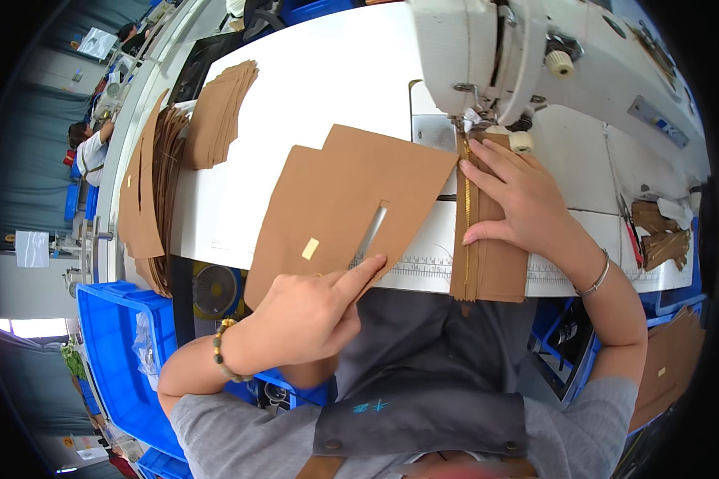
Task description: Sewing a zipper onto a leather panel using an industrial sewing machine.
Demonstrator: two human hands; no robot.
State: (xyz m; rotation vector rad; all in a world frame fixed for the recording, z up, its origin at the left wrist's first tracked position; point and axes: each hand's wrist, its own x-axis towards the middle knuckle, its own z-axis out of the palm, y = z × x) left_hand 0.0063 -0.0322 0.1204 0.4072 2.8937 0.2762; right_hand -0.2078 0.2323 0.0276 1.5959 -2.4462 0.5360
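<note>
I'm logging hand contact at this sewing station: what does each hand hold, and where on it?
Neither grips. The right hand presses flat on the brown zipper strip below the needle; the left hand fingers the near edge of the brown panel.

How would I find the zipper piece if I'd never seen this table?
Find the white sewing machine. Right below its needle lies a narrow brown strip, pressed flat by the right hand. Unlike the wide brown panel beside it, it has a gold zipper running down it.

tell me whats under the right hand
The right hand lies flat on a narrow brown fabric strip with a gold zipper along it, running to the sewing machine needle. The strip's middle beneath the palm is covered.
</note>
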